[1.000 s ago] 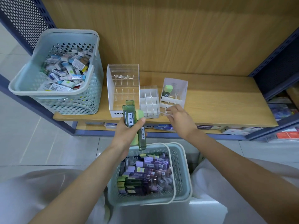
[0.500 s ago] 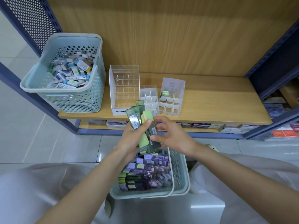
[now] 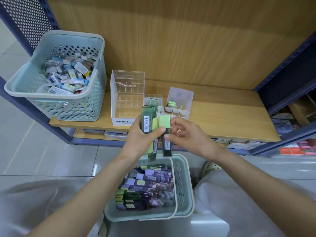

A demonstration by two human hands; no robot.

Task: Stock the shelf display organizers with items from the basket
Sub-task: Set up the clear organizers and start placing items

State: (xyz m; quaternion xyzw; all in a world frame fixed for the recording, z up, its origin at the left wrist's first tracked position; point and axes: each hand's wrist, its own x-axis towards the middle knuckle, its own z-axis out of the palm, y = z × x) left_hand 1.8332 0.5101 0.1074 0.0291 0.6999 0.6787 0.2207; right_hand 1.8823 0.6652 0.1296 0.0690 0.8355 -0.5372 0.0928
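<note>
A: Left hand (image 3: pixel 140 141)?
B: Wrapped round a bunch of green cases (image 3: pixel 146 120), centre of frame, thumb laid across the front. Long axes close to vertical in the frame, slightly fanned. Dark ends poking up toward the shelf (image 3: pixel 222 120), lower ends hanging down past the palm.

A: Right hand (image 3: pixel 191 137)?
B: Fingers curled, thumb and forefinger pinching a single case (image 3: pixel 166 146), just right of the bunch and touching it. Long axis top to bottom. Pale green cap (image 3: pixel 164 120) at the upper end, dark end pointing down at the lower basket (image 3: pixel 183 185).

A: Lower basket?
B: Bottom centre, directly under both hands. Packed with purple and green cases, mostly lying left to right.

A: Organizers?
B: Three in a row on the shelf, mid frame, behind the hands. Tall clear organizer (image 3: pixel 127 100) on the left, MONO printed on its front. Small grid organizer (image 3: pixel 160 107) in the middle, mostly hidden by the bunch. White organizer (image 3: pixel 181 98) on the right, a few pale green ends (image 3: pixel 171 104) showing in a left slot.

A: Anything else?
B: Second basket (image 3: pixel 68 108), upper left, on the shelf's left end, heaped with small boxes.
</note>
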